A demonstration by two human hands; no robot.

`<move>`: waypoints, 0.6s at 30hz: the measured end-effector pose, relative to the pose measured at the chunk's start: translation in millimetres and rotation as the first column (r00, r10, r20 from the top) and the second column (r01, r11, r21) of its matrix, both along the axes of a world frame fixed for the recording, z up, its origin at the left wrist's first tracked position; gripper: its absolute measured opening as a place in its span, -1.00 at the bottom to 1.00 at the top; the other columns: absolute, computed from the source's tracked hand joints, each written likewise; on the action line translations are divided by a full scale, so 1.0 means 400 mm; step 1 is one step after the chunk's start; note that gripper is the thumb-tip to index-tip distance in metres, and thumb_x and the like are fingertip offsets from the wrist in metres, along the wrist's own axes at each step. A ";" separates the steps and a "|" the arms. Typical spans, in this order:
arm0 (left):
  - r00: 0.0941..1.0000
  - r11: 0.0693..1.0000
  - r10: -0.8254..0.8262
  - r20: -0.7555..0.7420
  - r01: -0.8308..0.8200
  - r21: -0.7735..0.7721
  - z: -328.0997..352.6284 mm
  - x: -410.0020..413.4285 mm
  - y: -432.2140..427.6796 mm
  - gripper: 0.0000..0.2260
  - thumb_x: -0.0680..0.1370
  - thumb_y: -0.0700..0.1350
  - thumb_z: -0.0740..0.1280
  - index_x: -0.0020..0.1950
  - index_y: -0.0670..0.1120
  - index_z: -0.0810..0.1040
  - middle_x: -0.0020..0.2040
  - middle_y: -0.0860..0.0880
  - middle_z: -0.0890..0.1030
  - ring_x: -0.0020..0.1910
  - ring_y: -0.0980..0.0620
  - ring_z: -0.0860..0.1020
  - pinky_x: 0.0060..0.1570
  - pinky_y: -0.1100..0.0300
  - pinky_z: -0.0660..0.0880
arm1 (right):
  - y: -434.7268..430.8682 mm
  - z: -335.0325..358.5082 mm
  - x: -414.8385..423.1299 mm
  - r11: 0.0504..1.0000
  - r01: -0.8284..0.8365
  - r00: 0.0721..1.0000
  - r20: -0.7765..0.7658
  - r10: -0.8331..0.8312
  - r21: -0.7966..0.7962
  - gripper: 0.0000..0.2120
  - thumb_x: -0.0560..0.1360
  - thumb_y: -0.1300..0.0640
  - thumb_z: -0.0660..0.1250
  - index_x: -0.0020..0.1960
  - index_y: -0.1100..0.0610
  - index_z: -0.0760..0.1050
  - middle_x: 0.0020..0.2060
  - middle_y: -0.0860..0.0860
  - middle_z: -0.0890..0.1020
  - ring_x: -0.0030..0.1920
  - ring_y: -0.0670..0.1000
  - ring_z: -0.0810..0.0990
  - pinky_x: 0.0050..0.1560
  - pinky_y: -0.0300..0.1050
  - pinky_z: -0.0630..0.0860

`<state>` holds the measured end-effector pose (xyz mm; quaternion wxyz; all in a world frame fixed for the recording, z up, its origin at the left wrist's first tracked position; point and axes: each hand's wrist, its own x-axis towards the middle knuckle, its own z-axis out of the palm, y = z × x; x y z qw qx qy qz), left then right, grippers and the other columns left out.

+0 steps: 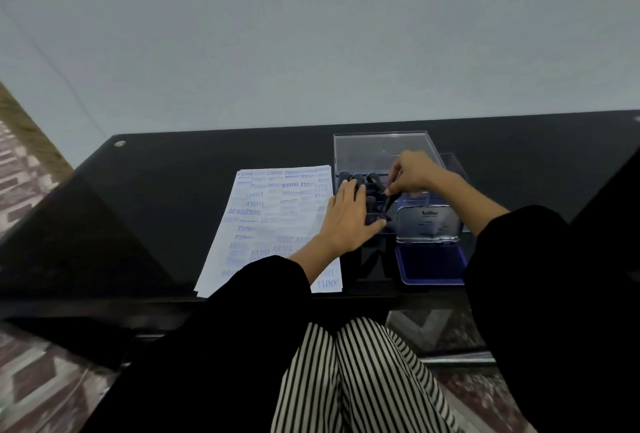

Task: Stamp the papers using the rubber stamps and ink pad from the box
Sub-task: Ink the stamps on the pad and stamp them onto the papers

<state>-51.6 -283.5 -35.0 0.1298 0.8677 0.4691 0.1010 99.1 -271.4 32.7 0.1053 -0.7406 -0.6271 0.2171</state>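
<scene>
While the left grip [346, 214] and the right grip [414, 173] are busy at the box [381, 142], the papers [270, 218] lie just left of it.
We see the left grip laid flat over the near left side of the clear box, fingers straight and holding nothing, its wrist crossing the right edge of the papers, a stack covered in blue prints on the black desk [173, 207]. The right grip reaches in from the right and pinches a dark stamp [387, 202] by its handle. More stamps [356, 178] stand in the box's left part. Nearer us, the ink pad [431, 263] lies open, its clear lid [429, 221] upright between pad and box. We cannot tell whether the left fingers touch the stamps.
</scene>
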 end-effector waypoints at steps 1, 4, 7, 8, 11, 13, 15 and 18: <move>1.000 1.000 0.000 0.001 0.000 -0.004 0.000 0.000 0.001 -0.29 0.56 0.13 0.21 0.52 -0.22 0.01 0.54 -0.17 -0.01 0.54 -0.12 -0.07 0.50 -0.02 0.01 | -0.001 -0.007 -0.002 1.000 -0.001 0.999 0.042 0.000 0.012 -0.81 0.40 0.22 0.45 -0.03 0.30 0.62 -0.18 0.17 0.64 -0.32 0.03 0.55 -0.28 -0.19 0.52; 1.000 1.000 0.001 0.004 -0.001 -0.010 0.000 -0.001 0.001 -0.29 0.56 0.12 0.21 0.52 -0.23 -0.03 0.55 -0.17 -0.03 0.54 -0.12 -0.10 0.51 -0.01 -0.01 | -0.002 -0.032 -0.010 0.999 -0.018 0.993 0.122 0.012 0.050 -0.85 0.41 0.25 0.44 -0.03 0.26 0.64 -0.06 0.17 0.68 -0.04 0.11 0.63 -0.01 -0.08 0.55; 1.000 1.000 0.000 0.005 0.000 -0.015 -0.002 -0.001 0.002 -0.28 0.56 0.11 0.22 0.52 -0.24 -0.05 0.55 -0.18 -0.04 0.54 -0.12 -0.11 0.51 0.00 -0.02 | -0.002 -0.054 -0.020 0.997 -0.015 0.990 0.137 0.004 0.078 -0.88 0.45 0.27 0.38 -0.03 0.24 0.65 -0.04 0.17 0.68 -0.01 0.14 0.63 0.06 -0.02 0.56; 1.000 1.000 0.001 0.005 -0.001 -0.017 -0.003 -0.001 0.002 -0.27 0.56 0.11 0.22 0.52 -0.24 -0.06 0.55 -0.18 -0.05 0.54 -0.12 -0.11 0.51 0.00 -0.03 | -0.001 -0.059 -0.025 0.996 -0.013 0.991 0.137 0.000 0.092 -0.87 0.46 0.25 0.36 -0.03 0.24 0.64 -0.04 0.18 0.68 -0.02 0.15 0.63 0.04 0.00 0.56; 1.000 1.000 -0.002 0.006 0.002 -0.018 -0.008 -0.002 0.006 -0.27 0.56 0.10 0.23 0.51 -0.26 -0.04 0.54 -0.20 -0.04 0.54 -0.13 -0.10 0.51 0.01 -0.03 | -0.004 -0.065 -0.050 0.994 -0.014 0.984 0.178 -0.005 0.108 -0.78 0.49 0.10 0.34 0.02 0.22 0.62 -0.04 0.17 0.67 -0.02 0.16 0.62 -0.04 -0.02 0.53; 1.000 1.000 -0.004 0.016 0.004 -0.010 -0.012 -0.001 0.008 -0.27 0.55 0.09 0.25 0.51 -0.28 0.00 0.53 -0.21 0.00 0.53 -0.14 -0.06 0.50 -0.01 0.01 | -0.003 -0.069 -0.068 0.996 -0.015 0.974 0.224 -0.006 0.091 -0.69 0.48 0.01 0.34 0.05 0.24 0.58 -0.02 0.16 0.65 0.00 0.17 0.61 -0.07 -0.03 0.48; 0.999 1.000 -0.004 0.032 0.005 -0.006 -0.013 -0.001 0.010 -0.28 0.54 0.08 0.27 0.50 -0.28 0.03 0.53 -0.21 0.04 0.53 -0.14 -0.02 0.49 -0.01 0.05 | -0.001 -0.074 -0.085 0.998 -0.018 0.970 0.242 0.002 0.061 -0.70 0.48 0.01 0.33 0.04 0.25 0.53 0.01 0.17 0.62 0.03 0.18 0.59 -0.09 -0.05 0.43; 0.998 1.000 -0.008 0.056 0.009 -0.013 -0.013 -0.002 0.010 -0.28 0.53 0.07 0.29 0.49 -0.29 0.05 0.52 -0.21 0.05 0.53 -0.14 -0.01 0.49 0.00 0.05 | -0.001 -0.085 -0.106 0.999 -0.005 0.963 0.268 -0.009 0.051 -0.73 0.50 0.09 0.28 0.08 0.26 0.50 0.07 0.17 0.59 0.08 0.17 0.57 -0.03 -0.03 0.45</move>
